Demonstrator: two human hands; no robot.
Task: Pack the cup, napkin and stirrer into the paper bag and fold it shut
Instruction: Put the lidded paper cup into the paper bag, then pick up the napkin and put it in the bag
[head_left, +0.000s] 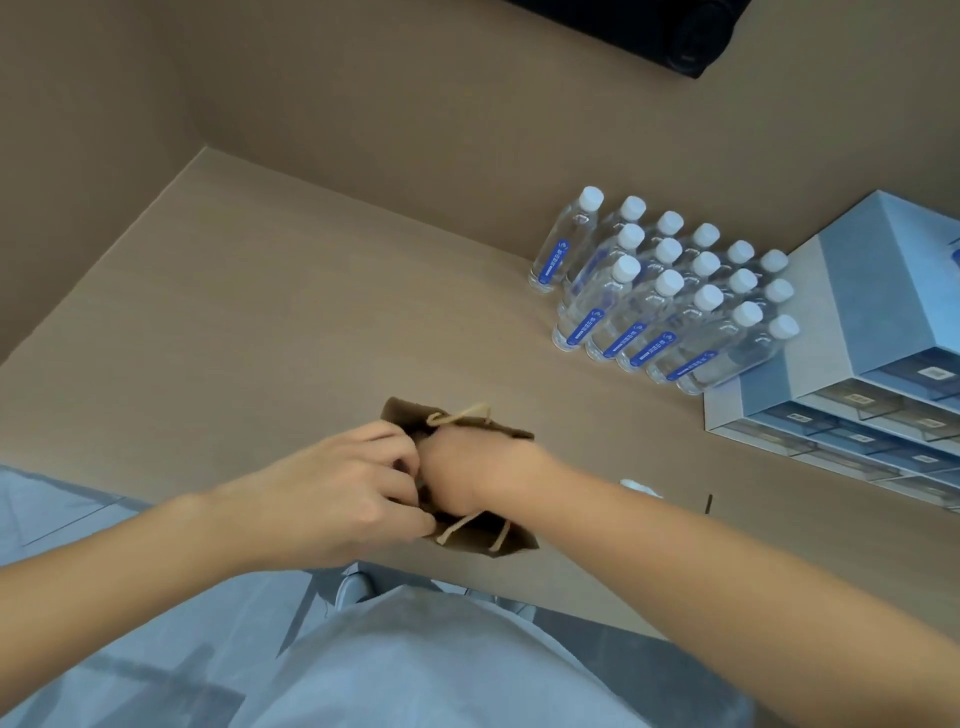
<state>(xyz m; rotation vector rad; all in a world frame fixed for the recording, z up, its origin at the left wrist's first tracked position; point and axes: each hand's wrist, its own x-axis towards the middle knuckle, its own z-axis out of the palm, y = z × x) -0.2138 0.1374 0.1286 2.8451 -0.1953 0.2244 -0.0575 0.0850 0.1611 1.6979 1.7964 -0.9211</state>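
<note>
A brown paper bag (511, 540) with twine handles stands near the table's front edge, its mouth facing up. My left hand (358, 493) pinches the bag's near-left rim. My right hand (470, 470) reaches down into the bag's mouth, its fingers hidden inside, so what it holds cannot be seen. A bit of white napkin (640, 487) shows on the table just behind my right forearm. A thin dark stirrer (709, 503) lies to the right of it. The cup is out of sight.
Several clear water bottles (665, 291) with white caps stand in rows at the back right. A blue-grey drawer unit (852, 374) sits beside them at the right edge. The brown table (270, 322) runs to a wall behind; its front edge is by my body.
</note>
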